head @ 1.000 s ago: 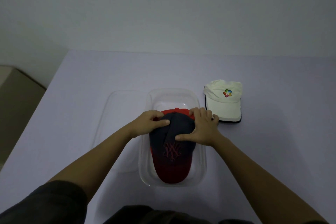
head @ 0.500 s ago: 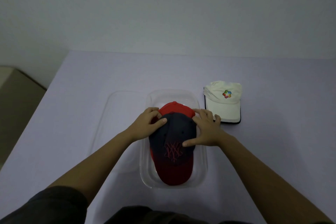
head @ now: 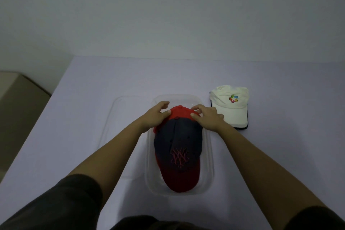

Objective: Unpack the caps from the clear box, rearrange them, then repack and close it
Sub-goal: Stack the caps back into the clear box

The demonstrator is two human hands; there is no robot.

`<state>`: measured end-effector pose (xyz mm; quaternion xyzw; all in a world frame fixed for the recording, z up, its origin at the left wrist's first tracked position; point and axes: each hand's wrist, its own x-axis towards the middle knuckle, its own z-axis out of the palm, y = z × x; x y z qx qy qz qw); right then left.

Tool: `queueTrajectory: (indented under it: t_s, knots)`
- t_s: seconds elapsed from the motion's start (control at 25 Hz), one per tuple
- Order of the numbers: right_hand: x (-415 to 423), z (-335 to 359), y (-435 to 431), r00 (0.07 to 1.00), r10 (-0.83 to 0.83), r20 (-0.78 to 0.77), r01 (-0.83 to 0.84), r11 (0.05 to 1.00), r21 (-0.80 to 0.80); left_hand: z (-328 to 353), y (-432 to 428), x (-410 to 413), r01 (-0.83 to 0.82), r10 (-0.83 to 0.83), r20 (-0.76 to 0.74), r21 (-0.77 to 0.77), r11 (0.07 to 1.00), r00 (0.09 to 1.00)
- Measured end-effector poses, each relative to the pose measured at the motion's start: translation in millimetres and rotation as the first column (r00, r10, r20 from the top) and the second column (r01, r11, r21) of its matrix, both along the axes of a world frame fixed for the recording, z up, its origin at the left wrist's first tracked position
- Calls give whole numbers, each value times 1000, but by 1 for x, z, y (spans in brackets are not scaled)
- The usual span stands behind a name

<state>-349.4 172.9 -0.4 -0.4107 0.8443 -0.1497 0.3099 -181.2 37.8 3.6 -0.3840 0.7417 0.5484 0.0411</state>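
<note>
**Fingers.** The left fingers (head: 164,103) are curled over the far side of the red cap (head: 180,113) at its crown, with the thumb laid on top of the crown. The right fingers (head: 198,107) are curled on the opposite flank of the same crown, thumb at the edge where the navy cap (head: 178,140) overlaps it. Both are read as a light pinch on the red crown. How firm the hold is cannot be told.

**Hands.** The left hand (head: 156,116) and right hand (head: 210,117) are set symmetrically and equally near the crown. Neither is favoured.

**Caps.** The navy cap is stacked on the red one and offset toward the person, so only the far part of the red crown is exposed. Both lie inside the clear box (head: 210,155), crowns far and brims near. Their long axis runs along that of the box, straight away from the person.

**Key relation.** The red crown lies directly under the fingers at the far end of the box. Any lift or press is judged to act there, with the brim end left free.

**Surroundings.** The lid (head: 115,127) lies off the box, flat on the table (head: 84,117) and touching the box's left side. A white cap (head: 229,110) lies outside, just beside the far right corner and nearer the right hand. A dark edge is seen beneath its brim, source undetermined.

**Status.** The box is not yet closed and one cap is still out.
</note>
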Motion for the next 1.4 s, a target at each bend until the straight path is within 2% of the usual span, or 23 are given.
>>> queueTrajectory:
  t_s: [0.12,0.24,0.44,0.64,0.8,0.92,1.0,1.12,1.2,1.28,1.4]
  knots:
    - [-7,5,-6,994,102,-33,-96,985,142,1,-3,-8,54,-55,8,44,998,998]
    - [-9,7,-8,991,123,-45,-113,975,189,1,-2,-13,32,-32,-2,53,998,999]
    - [-9,7,-6,990,135,-40,-124,971,205,0,-3,-8,101,-87,116,-123,987,989]
    - [-12,3,-9,986,161,-40,-147,959,243,-2,-4,-5,165,-133,187,-165,972,973]
    - [-17,1,-4,984,166,-59,-156,976,152,4,-8,-1,228,-168,236,-254,940,957]
    - [-27,-2,10,992,124,6,-122,982,-141,11,-16,2,280,-191,270,-349,894,944]
    - [-35,-6,19,997,64,41,-47,942,-333,18,-19,-5,214,-132,214,-424,880,968]
    - [-50,-17,32,994,-113,1,101,889,-447,30,-14,-31,31,-18,31,-485,874,999]
    - [-60,-28,43,965,-262,-15,225,854,-470,35,-5,-58,-32,-5,-73,-488,872,997]
    - [-70,-39,58,893,-449,-32,386,799,-461,36,9,-93,-22,-34,-117,-444,896,993]
    - [-83,-54,78,783,-622,-26,570,733,-371,28,23,-146,75,-95,-75,-243,967,993]
